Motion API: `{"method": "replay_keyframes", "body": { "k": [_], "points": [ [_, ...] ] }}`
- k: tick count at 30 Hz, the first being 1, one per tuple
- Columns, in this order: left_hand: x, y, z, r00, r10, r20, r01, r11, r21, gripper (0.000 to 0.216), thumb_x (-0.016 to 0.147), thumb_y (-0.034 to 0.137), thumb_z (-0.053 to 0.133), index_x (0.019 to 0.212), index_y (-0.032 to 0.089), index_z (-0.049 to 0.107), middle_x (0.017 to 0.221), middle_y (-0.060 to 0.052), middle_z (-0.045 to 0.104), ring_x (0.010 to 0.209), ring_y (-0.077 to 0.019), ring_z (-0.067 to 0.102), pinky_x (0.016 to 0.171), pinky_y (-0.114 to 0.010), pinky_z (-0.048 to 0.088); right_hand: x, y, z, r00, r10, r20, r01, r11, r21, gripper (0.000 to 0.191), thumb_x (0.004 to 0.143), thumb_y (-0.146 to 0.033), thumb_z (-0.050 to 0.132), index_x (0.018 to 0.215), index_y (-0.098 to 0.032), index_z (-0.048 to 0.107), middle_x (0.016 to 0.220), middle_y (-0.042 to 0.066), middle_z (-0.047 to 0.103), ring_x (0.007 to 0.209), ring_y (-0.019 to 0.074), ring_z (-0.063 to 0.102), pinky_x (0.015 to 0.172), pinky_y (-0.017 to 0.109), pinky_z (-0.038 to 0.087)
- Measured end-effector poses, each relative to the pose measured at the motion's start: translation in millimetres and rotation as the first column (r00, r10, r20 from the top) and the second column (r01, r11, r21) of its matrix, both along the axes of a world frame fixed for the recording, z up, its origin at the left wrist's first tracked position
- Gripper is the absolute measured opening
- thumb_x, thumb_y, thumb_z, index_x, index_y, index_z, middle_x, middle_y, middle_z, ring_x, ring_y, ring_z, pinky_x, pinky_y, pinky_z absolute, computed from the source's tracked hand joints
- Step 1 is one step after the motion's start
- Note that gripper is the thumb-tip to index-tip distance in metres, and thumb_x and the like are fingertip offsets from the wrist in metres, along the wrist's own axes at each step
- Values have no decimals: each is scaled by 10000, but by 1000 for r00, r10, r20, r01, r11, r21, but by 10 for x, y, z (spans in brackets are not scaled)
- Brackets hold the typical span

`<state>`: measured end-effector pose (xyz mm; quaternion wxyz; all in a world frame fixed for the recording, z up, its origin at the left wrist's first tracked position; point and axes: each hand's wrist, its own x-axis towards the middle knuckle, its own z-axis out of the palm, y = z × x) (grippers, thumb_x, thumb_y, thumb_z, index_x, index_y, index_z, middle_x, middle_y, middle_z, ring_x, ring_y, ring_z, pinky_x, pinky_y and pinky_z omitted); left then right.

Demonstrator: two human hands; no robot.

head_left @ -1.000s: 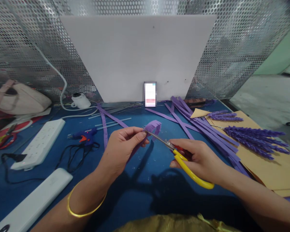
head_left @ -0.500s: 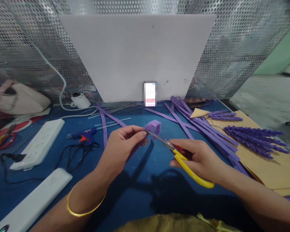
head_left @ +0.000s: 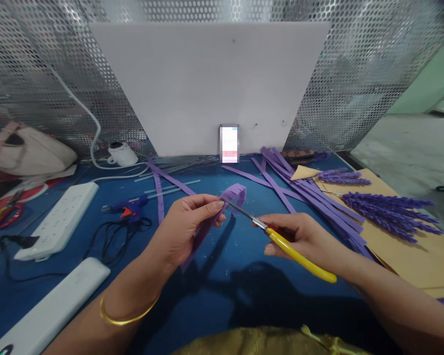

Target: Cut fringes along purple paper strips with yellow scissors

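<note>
My left hand (head_left: 185, 227) pinches a purple paper strip (head_left: 234, 193) that arches up past my fingertips and hangs down below the palm. In my right hand (head_left: 303, 236) are yellow-handled scissors (head_left: 281, 241), fingers wrapped round the handles. The scissor blades point left and meet the strip's edge just beside my left thumb. Both hands hover over the blue table (head_left: 222, 266) near its middle.
Long purple strips (head_left: 311, 202) fan out at the right beside finished purple lavender sprigs (head_left: 388, 209) on brown paper (head_left: 422, 256). At left lie a blue glue gun (head_left: 128, 207), a white power strip (head_left: 62, 217), a white bar (head_left: 52, 310) and other scissors (head_left: 2, 212). A white board (head_left: 210, 84) stands behind.
The scissors have tilted flatter, their handles dropping toward the right. More of the strip now hangs below my left palm. The hands stay in the same place.
</note>
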<state>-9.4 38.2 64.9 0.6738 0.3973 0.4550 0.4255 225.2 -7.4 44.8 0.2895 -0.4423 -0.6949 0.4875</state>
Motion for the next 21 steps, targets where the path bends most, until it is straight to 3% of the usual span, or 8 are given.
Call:
{"method": "replay_keyframes", "body": {
  "k": [8, 14, 21],
  "points": [
    [4, -22, -42, 999, 17, -36, -14, 995, 97, 133, 654, 241, 875, 722, 173, 783, 609, -10, 722, 583, -93, 625, 578, -165, 467, -8, -7, -18, 990, -48, 136, 23, 984, 179, 370, 869, -520, 684, 987, -174, 737, 786, 22, 648, 658, 157, 535, 574, 244, 425],
    [16, -36, -20, 997, 66, -47, -57, 983, 176, 90, 648, 213, 850, 704, 175, 790, 590, -2, 698, 574, -104, 600, 586, -198, 471, 10, -25, -76, 959, -155, 235, 63, 931, 359, 466, 816, -496, 757, 1159, -184, 707, 806, 27, 643, 648, 149, 525, 576, 238, 432],
    [15, -30, -33, 997, 52, -54, -41, 980, 195, 59, 677, 212, 829, 716, 189, 793, 600, 3, 695, 581, -98, 592, 588, -193, 463, -12, -22, -58, 960, -142, 240, 44, 927, 372, 462, 834, -522, 733, 1129, -167, 703, 784, 23, 621, 639, 146, 500, 575, 242, 416]
  ]
}}
